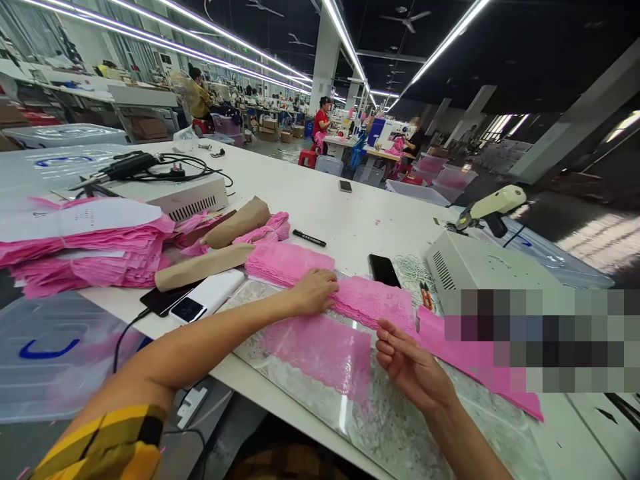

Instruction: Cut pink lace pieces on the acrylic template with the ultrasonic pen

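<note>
- A worker's left hand (315,291) lay over the meeting ends of two pink lace stacks at the centre of the frame, fingers bent downward; whether it pinched an edge could not be made out.
- The right hand (407,360), right of centre, held its thumb and forefinger drawn close beside the right stack (373,300); whether any lace lay between them was unclear.
- A single lace piece (320,353) lay flat on a grey patterned mat (390,427), just below the left stack (287,261).
- Risk, by judgement: a careless lift could bring up two layers, since the thin sheets seemed likely to cling; a dragging forearm could skew the single piece or slide the stacks out of line.
- The single piece's long axis ran from left to right, dipping toward the lower right, its wavy edge facing the bottom of the frame.
- The right stack sloped the same way, its wavy edge also turned downward; the left stack sloped more gently.
</note>
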### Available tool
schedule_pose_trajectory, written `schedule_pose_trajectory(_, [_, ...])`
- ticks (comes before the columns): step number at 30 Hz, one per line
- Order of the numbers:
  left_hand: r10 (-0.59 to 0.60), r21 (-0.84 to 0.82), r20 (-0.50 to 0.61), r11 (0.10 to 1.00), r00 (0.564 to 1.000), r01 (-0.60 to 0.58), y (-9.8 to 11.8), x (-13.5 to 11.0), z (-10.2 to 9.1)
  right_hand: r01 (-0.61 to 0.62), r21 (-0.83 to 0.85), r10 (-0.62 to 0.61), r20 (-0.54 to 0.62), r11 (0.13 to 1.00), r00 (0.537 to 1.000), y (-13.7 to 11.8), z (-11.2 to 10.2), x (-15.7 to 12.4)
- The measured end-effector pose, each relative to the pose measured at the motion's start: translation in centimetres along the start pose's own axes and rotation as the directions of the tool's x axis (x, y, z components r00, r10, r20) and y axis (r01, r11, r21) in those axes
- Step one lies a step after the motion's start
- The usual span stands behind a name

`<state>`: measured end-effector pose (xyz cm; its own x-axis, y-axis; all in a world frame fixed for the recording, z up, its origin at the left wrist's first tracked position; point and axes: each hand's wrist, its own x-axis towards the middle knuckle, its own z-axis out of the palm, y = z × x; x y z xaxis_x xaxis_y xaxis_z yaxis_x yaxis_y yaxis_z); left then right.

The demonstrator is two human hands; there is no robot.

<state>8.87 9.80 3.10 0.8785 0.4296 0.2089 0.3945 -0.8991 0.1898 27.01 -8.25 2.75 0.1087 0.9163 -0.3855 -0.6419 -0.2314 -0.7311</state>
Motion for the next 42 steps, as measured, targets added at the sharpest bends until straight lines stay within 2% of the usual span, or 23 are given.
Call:
schedule_pose_trajectory(5, [-0.001,0.069,-0.003,0.998,1.0,0.001,-0.2,0.7,0.9,-0.043,0.141,0.043,0.004,0.989,0.999,-0.1,-0.4,0.0])
schedule_pose_trajectory(17, [0.04,0.147,-0.104,0.989,0.994,-0.024,-0.4,1.3,1.4,-0.038,0.23,0.007,0.132,0.972,0.991,-0.2,-1.6,0.0])
schedule_pose_trajectory(21, [0.07,0.171,-0.148,0.984,0.987,-0.045,-0.2,1.7,1.3,0.014,0.137,-0.029,0.113,0.99,0.993,-0.3,-1.7,0.1])
schedule_pose_trajectory(23, [0.082,0.181,-0.164,0.982,0.983,-0.052,-0.1,1.8,1.3,0.127,-0.078,-0.123,0.054,0.989,0.991,-0.4,-1.5,0.3])
schedule_pose_trajectory(25, [0.094,0.189,-0.175,0.98,0.98,-0.061,0.1,2.0,1.1,0.236,-0.337,-0.246,0.016,0.911,0.969,-0.7,-1.2,0.9])
schedule_pose_trajectory(27, [0.11,0.193,-0.184,0.978,0.977,-0.074,0.3,2.3,0.8,0.296,-0.506,-0.339,0.007,0.81,0.941,-1.1,-0.7,1.8])
schedule_pose_trajectory(29, [0.133,0.194,-0.187,0.976,0.973,-0.096,0.7,2.6,0.5,0.331,-0.587,-0.407,0.004,0.738,0.914,-1.6,0.1,3.1])
schedule_pose_trajectory(32, [0.168,0.186,-0.181,0.973,0.969,-0.134,1.6,3.1,0.0,0.383,-0.715,-0.524,0.028,0.585,0.851,-2.2,1.6,5.5])
schedule_pose_trajectory(35, [0.151,0.17,-0.177,0.978,0.972,-0.121,2.4,3.8,0.2,0.406,-0.79,-0.601,0.06,0.459,0.797,-2.5,2.8,7.7])
schedule_pose_trajectory(38, [0.041,0.154,-0.192,0.988,0.98,-0.011,2.8,4.0,1.2,0.409,-0.819,-0.659,0.05,0.403,0.75,-2.5,3.0,9.0])
schedule_pose_trajectory(42, [-0.114,0.147,-0.156,0.98,0.981,0.137,2.7,3.7,3.2,0.402,-0.818,-0.717,-0.018,0.411,0.697,-2.9,1.2,8.6])
